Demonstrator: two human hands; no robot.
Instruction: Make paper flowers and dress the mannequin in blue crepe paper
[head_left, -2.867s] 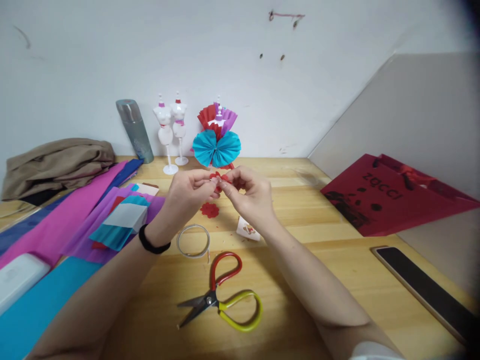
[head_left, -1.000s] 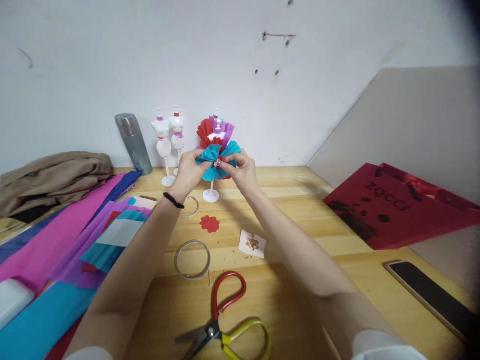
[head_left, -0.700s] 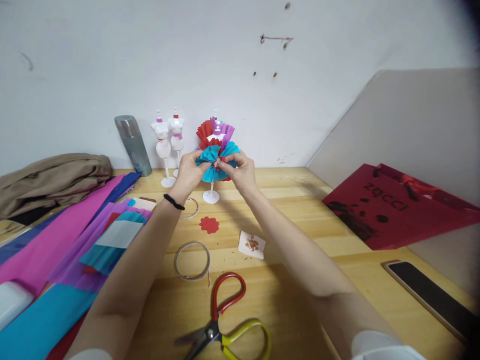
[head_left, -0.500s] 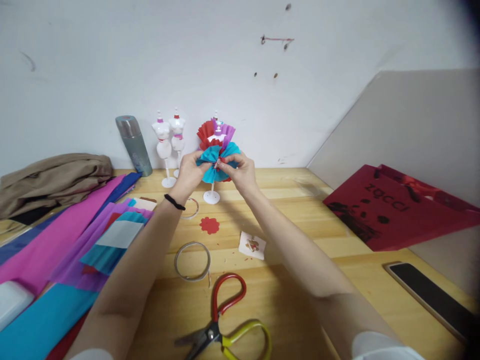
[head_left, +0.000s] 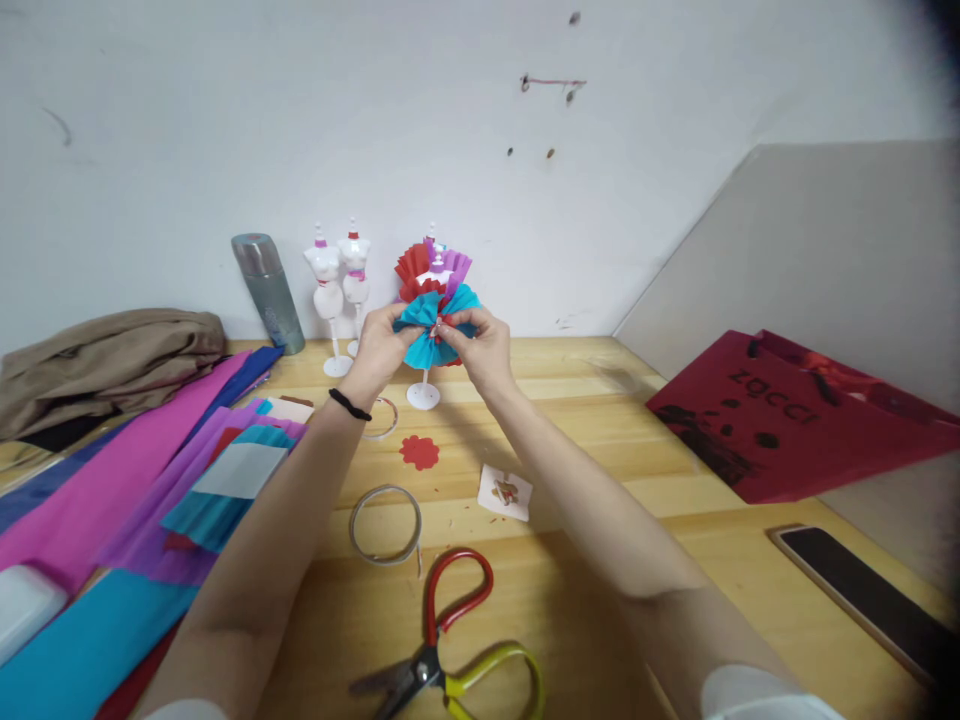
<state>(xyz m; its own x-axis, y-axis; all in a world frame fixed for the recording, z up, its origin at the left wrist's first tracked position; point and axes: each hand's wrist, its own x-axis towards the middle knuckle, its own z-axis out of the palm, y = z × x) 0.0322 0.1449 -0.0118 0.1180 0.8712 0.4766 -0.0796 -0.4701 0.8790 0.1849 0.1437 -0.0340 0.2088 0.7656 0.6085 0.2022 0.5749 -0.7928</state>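
Wooden table (head_left: 592, 410); hands (head_left: 486, 350) pinching blue pleated paper (head_left: 429, 350).

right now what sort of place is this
Probably a small craft corner against a wall: a wooden table with open scissors, strips of coloured paper or cloth, and small white dress forms.

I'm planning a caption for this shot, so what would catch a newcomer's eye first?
Probably the bright blue pleated paper on the small mannequin, pinched between both hands at the table's far side. Next, the open scissors with red and yellow handles, lying nearest the viewer.
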